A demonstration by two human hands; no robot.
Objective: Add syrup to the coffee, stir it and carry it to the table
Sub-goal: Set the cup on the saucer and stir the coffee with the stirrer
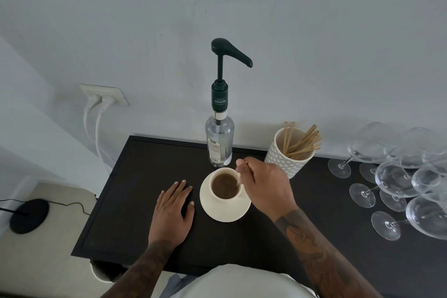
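A cream cup of brown coffee stands on a cream saucer on the dark counter. My right hand hovers over the cup's right rim and pinches a thin wooden stir stick whose lower end dips into the coffee. My left hand rests flat on the counter just left of the saucer, fingers straight. Behind the cup stands a clear syrup bottle with a dark green pump, its spout pointing right.
A patterned white holder with several wooden stir sticks stands right of the bottle. Several wine glasses crowd the counter's right side. The wall is close behind, with a socket and two white plugs at left. The counter's left edge drops to the floor.
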